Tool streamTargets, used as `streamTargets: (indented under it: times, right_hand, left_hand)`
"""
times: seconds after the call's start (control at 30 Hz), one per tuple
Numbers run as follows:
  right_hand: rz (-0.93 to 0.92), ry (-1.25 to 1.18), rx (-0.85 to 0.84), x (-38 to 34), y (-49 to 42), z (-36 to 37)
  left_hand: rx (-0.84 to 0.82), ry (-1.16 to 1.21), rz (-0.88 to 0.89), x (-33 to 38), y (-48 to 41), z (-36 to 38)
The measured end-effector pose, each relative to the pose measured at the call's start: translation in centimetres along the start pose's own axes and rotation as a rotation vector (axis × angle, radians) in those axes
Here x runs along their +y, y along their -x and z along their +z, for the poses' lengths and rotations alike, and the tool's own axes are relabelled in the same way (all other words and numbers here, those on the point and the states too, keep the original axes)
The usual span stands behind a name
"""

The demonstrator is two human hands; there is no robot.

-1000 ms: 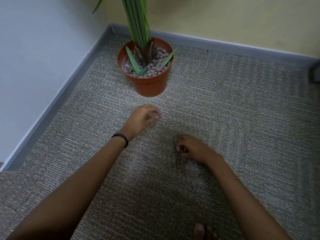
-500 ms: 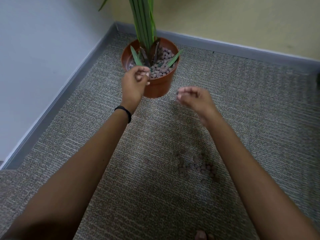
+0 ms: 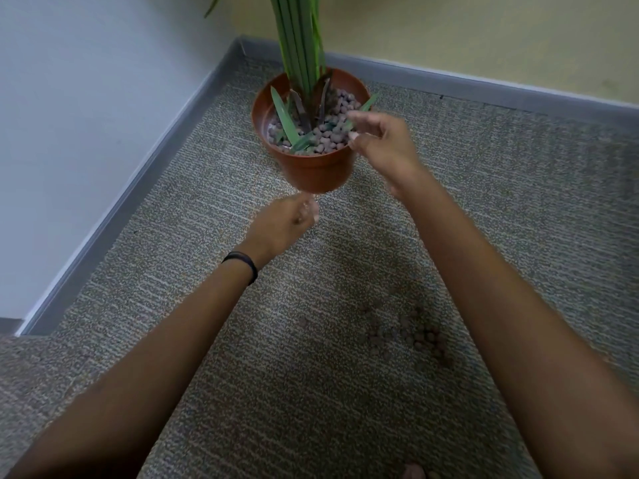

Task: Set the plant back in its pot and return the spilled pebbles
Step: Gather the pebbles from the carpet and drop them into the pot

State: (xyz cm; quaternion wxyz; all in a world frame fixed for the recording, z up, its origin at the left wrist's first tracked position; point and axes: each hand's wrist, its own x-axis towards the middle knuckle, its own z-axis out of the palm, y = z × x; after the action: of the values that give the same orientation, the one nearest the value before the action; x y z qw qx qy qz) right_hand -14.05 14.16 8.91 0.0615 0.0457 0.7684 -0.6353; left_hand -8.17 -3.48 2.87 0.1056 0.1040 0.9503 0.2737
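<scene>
Black wristband (image 3: 249, 264) on its wrist, the left hand (image 3: 283, 223) hovers just short of the orange pot (image 3: 316, 169), fingers curled, too blurred to tell whether it holds anything. The right hand (image 3: 383, 146) hangs over the pot's right rim, thumb and forefinger parted. The plant (image 3: 299, 39) stands upright among pebbles (image 3: 332, 134); spilled pebbles (image 3: 420, 338) lie on the carpet (image 3: 518, 202) between the forearms.
</scene>
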Motion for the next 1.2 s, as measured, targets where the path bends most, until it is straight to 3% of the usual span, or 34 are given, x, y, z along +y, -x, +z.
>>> streamTargets:
  times: [0.17,0.43,0.6,0.8,1.2]
  right_hand:
    - [0.014,0.123,-0.007,4.7,3.2,-3.0]
    - [0.04,0.585,-0.19,15.4,10.0,-6.0]
    - [0.126,0.805,-0.347,17.1,13.0,-6.9]
    - [0.133,0.911,-0.482,16.6,14.9,-6.8]
    - [0.013,0.857,-0.481,17.0,16.1,-5.1]
  left_hand:
    - [-0.43,-0.363,-0.102,-0.6,2.3,1.9]
    - [-0.763,-0.132,-0.365,0.1,4.5,4.5]
    - [-0.829,-0.145,-0.373,2.0,5.2,5.1]
    - [-0.815,-0.406,-0.156,3.4,5.7,6.0]
    - [-0.786,-0.441,-0.056,2.3,4.7,6.8]
